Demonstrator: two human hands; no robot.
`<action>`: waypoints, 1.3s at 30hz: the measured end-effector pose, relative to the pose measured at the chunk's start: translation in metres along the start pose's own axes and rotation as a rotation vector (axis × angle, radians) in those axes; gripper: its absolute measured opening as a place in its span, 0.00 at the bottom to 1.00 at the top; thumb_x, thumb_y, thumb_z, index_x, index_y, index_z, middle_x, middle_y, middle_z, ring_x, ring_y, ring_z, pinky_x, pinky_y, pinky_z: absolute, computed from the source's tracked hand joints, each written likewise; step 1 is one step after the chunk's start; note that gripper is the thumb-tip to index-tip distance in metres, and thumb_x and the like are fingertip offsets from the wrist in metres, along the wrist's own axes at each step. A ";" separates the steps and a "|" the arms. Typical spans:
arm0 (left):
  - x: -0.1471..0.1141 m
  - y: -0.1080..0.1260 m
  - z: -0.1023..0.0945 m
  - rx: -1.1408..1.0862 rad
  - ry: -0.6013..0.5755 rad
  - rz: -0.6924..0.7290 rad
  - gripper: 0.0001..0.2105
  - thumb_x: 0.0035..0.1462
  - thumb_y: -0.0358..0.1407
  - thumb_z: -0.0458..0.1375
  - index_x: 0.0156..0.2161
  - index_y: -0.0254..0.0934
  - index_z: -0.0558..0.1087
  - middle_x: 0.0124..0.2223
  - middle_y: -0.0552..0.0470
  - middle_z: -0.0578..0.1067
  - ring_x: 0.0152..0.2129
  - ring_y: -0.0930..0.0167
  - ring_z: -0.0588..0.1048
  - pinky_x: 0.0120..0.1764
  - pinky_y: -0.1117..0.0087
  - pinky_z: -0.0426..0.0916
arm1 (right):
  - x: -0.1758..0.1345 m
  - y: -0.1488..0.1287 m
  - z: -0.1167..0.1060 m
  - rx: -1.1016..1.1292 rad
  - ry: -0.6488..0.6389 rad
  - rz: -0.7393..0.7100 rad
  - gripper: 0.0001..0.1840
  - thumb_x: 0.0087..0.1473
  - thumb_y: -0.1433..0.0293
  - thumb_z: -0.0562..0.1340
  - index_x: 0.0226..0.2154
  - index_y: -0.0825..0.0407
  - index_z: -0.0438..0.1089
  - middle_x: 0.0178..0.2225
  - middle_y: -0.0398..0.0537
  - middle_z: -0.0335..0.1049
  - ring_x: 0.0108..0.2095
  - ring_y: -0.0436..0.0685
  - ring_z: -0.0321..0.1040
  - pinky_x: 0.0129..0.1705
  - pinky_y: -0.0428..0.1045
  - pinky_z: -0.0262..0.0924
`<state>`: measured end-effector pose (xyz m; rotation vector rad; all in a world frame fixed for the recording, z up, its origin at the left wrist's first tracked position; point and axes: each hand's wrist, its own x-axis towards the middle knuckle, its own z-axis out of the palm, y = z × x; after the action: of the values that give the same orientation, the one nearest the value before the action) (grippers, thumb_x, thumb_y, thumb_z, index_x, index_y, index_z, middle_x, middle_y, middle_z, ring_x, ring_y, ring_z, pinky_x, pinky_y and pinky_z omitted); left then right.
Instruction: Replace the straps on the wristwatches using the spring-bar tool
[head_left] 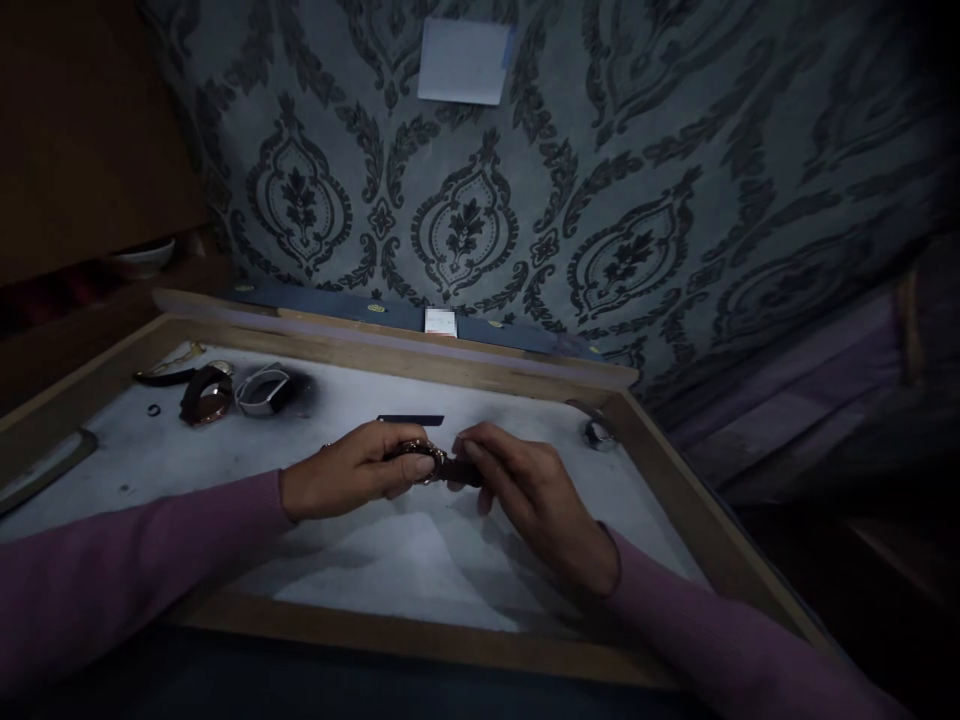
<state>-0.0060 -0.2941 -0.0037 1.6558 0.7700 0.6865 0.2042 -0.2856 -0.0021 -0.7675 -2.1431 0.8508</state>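
Over the white-lined wooden tray, my left hand (367,465) is closed on the case of a wristwatch (427,462), its thumb pressed near the shiny bezel. My right hand (521,475) pinches the dark strap of the same watch on the right side. The watch is held a little above the white surface, and part of it is hidden behind my fingers. Just beyond my hands lies a flat dark strip (411,420).
At the tray's back left lie a dark-strapped watch (206,395), a pale-banded watch (262,392) and a small black ring (154,410). Another watch (598,433) rests near the right wall. The wooden rim (420,640) surrounds everything. Patterned wallpaper (465,220) stands behind.
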 end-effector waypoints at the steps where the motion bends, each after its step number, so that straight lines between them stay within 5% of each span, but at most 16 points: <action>1: 0.000 -0.001 0.000 -0.004 -0.003 0.003 0.13 0.63 0.41 0.50 0.30 0.35 0.63 0.22 0.60 0.60 0.18 0.78 0.56 0.23 0.74 0.51 | 0.000 0.000 0.000 0.014 -0.009 0.011 0.14 0.68 0.65 0.51 0.35 0.53 0.67 0.25 0.42 0.69 0.21 0.47 0.66 0.21 0.40 0.64; 14: 0.000 0.002 -0.001 -0.123 -0.012 -0.060 0.14 0.62 0.44 0.51 0.31 0.35 0.63 0.21 0.61 0.59 0.16 0.79 0.54 0.20 0.75 0.49 | 0.000 0.004 -0.009 0.127 -0.209 0.111 0.20 0.67 0.60 0.51 0.34 0.56 0.70 0.26 0.47 0.72 0.21 0.48 0.67 0.23 0.42 0.66; 39: 0.000 0.001 -0.001 -0.131 -0.027 -0.076 0.14 0.61 0.45 0.51 0.31 0.35 0.64 0.21 0.61 0.59 0.16 0.79 0.54 0.20 0.75 0.50 | 0.002 0.002 -0.014 0.156 -0.275 0.087 0.20 0.67 0.61 0.52 0.36 0.57 0.72 0.27 0.50 0.74 0.23 0.48 0.68 0.24 0.43 0.66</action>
<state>-0.0071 -0.2935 -0.0028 1.5063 0.7493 0.6460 0.2141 -0.2789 0.0047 -0.7000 -2.2583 1.2143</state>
